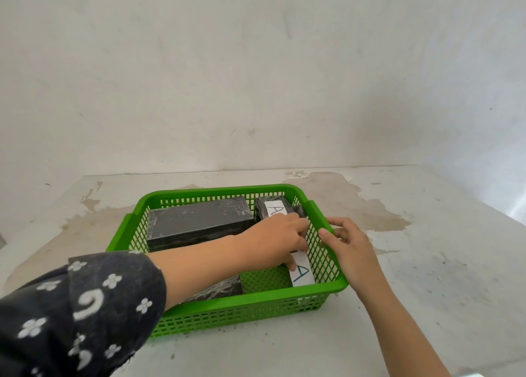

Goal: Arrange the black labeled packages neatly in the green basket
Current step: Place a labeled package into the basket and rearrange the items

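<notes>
A rectangular green plastic basket [227, 305] with latticed walls and a smooth rolled rim sits on a stained, mottled grey concrete surface [427, 291] before a rough whitewashed wall [256, 63]. Inside it lie box-shaped packages wrapped in glossy, crinkled black film. A large black block [199, 223] lies flat at the back left. A smaller black package with a white paper label marked "A" [274, 208] sits in the back right corner. Another black package with a white "A" label [303, 272] stands against the right wall, and a fourth black wrapped package [222, 288] shows under the forearm near the front.

The left hand [280, 240], with a dark floral-print fabric sleeve [85, 305], reaches into the basket with its fingers curled onto the right-wall package. The right hand [345, 243] grips the basket's right rim, fingers hooked over the edge.
</notes>
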`<state>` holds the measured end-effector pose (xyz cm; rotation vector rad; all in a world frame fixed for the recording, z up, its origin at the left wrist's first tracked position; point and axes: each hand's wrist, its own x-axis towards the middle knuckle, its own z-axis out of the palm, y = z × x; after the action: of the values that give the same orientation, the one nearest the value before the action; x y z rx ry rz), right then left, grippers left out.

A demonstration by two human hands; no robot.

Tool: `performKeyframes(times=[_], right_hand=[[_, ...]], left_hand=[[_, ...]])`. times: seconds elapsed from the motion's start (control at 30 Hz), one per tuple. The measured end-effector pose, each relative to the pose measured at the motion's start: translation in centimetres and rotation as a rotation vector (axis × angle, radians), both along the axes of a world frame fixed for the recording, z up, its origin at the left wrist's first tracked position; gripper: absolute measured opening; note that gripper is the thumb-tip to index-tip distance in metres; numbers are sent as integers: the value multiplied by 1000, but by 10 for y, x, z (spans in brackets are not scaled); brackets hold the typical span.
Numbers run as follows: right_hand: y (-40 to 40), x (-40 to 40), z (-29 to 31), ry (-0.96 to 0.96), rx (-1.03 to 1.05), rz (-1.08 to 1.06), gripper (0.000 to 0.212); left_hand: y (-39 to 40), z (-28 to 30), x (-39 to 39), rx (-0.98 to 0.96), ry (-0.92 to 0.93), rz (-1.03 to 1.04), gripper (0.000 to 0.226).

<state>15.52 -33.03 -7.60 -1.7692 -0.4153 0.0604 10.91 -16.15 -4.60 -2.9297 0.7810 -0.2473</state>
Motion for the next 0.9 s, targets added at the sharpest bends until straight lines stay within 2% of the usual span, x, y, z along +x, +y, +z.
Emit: performKeyframes(times=[0.13, 0.23, 0.43, 0.53, 0.6, 0.73, 0.9], right_hand=[[-1, 0, 0, -14, -2, -10, 16], [0, -1, 0, -21, 3, -3, 16], [1, -2, 0, -20, 14, -9, 16], [1, -2, 0, -13, 28, -9, 17], [1, -2, 0, -15, 29, -6, 17], [1, -2, 1, -17, 31, -9, 16], [1, -2, 0, -17, 23, -7, 16]], left_hand=[[7, -2, 0, 152, -78, -222, 23], [18, -5, -4, 222, -81, -344, 31], [20, -19, -5, 350, -297, -376, 29], [18, -22, -5, 372, -335, -359, 31], [17, -21, -6, 367, -333, -336, 30], [14, -20, -9, 241, -247, -325, 23], [11, -13, -3, 279, -117, -346, 31]])
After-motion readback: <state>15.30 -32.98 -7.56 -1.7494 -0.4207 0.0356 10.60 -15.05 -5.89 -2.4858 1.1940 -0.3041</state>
